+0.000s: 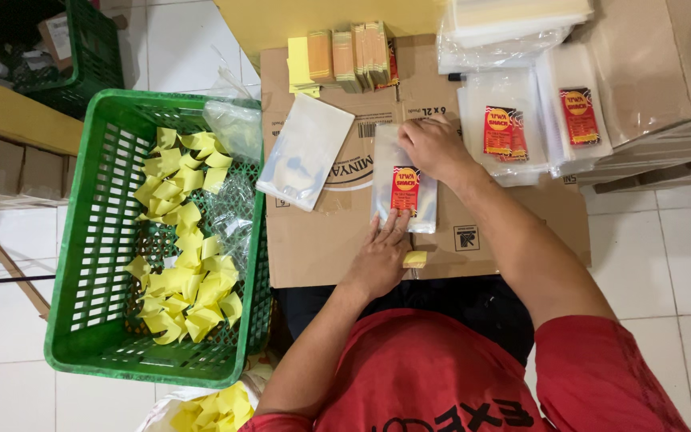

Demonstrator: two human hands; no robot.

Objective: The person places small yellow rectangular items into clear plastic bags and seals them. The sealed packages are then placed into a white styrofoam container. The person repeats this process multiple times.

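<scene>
A clear plastic pouch (403,190) with a red and yellow label lies on a flattened cardboard box (313,240). My left hand (379,254) presses flat on the pouch's near end, fingers spread. Just right of that hand sits a small yellow piece (414,259). My right hand (432,146) rests on the pouch's far end, fingers curled over its top edge. Another clear pouch (305,151), without a label showing, lies to the left on the cardboard.
A green plastic crate (93,240) at left holds several yellow backing papers (184,264) and clear wrap. Stacks of yellow and red stickers (345,54) stand at the far edge. Piles of labelled pouches (549,124) sit right. White tiled floor surrounds.
</scene>
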